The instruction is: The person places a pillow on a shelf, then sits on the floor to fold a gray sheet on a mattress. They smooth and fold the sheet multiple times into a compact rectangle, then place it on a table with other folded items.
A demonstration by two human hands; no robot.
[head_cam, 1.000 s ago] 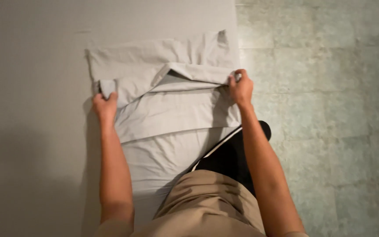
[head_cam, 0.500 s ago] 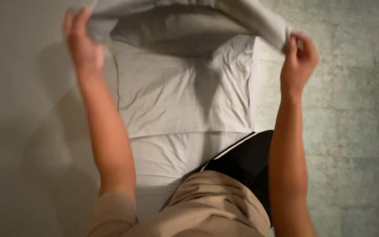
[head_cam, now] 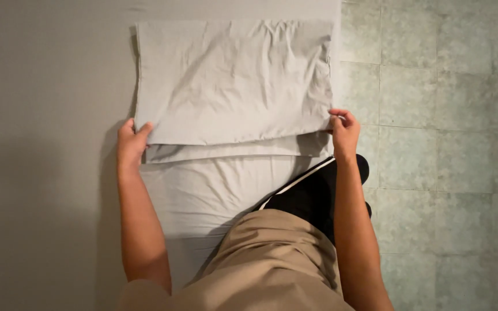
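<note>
A light grey cloth (head_cam: 231, 80), folded into a broad rectangle, is laid flat on a grey bed (head_cam: 41, 173). Its near edge rests over a second layer of the same cloth, which runs on toward the person's body. The near left corner of the cloth is pinched by the left hand (head_cam: 131, 141), fingers curled over the folded edge. The near right corner is gripped by the right hand (head_cam: 344, 129), fingers closed around the fabric. Just right of the cloth, past the bed's edge, a pale green tiled floor (head_cam: 445, 115) is seen. Below the cloth, a tan shirt (head_cam: 266, 259) and black trousers (head_cam: 312, 196) with a white stripe are visible.
</note>
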